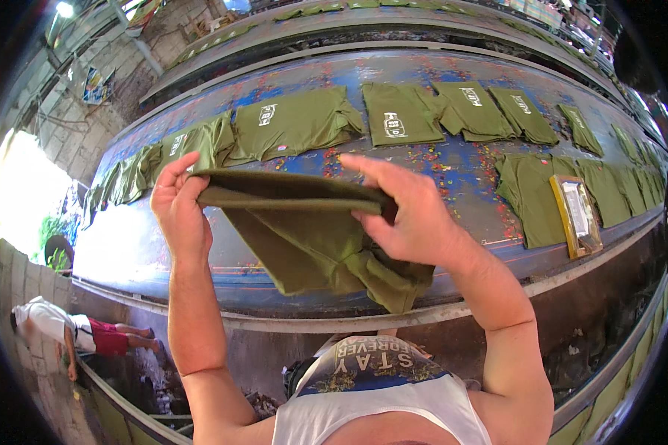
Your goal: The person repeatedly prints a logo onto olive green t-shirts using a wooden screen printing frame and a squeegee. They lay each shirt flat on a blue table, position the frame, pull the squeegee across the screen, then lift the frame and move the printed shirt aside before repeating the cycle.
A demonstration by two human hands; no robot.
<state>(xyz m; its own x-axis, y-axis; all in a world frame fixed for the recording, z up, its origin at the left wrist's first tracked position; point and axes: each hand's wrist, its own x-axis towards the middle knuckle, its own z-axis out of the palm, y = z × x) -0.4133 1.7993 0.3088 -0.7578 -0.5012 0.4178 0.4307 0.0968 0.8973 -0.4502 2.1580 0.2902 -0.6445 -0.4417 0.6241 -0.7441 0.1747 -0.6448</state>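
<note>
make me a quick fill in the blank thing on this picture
1. The bare left hand and bare right hand hold an ____ fabric garment.
2. Some flat shirts spread on the long blue-stained grey table bear ____ printed marks.
3. A rectangular yellow-edged frame sits to the ____ of both hands.
4. Another person, in a white top, wears ____ shorts.

Missing words: olive-green; white; right; red.
</note>
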